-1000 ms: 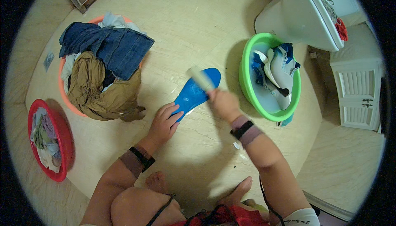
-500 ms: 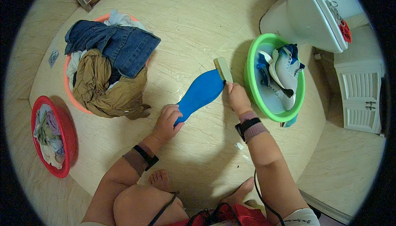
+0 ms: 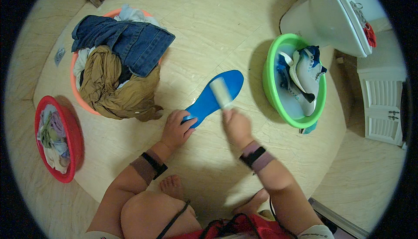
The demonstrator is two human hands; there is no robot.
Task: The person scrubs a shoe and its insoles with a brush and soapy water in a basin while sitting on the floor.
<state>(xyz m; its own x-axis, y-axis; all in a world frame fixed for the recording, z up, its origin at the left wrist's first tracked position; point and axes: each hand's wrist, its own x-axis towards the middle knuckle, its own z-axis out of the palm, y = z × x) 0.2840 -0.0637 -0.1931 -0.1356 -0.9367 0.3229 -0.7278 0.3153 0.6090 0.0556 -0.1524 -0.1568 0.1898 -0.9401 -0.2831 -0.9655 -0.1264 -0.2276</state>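
On the pale floor [image 3: 209,34], the blue insole [image 3: 203,104] lies ahead of the left hand [image 3: 175,130], its near end held; the right hand [image 3: 237,128] grips a brush [image 3: 220,91] over it.

Brush [image 3: 221,92] is a motion-blurred smudge, right fingers [image 3: 233,119] are kinda fuzzy too, left fingers [image 3: 176,119] hide part of the blue insole [image 3: 209,100], top edge chops the toilet [image 3: 335,19].

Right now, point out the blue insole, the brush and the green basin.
Blue insole [image 3: 204,103]: head view, on its middle, beside the brush.
Brush [image 3: 221,92]: head view, on its pale, motion-blurred back.
Green basin [image 3: 270,80]: head view, on its left wall.
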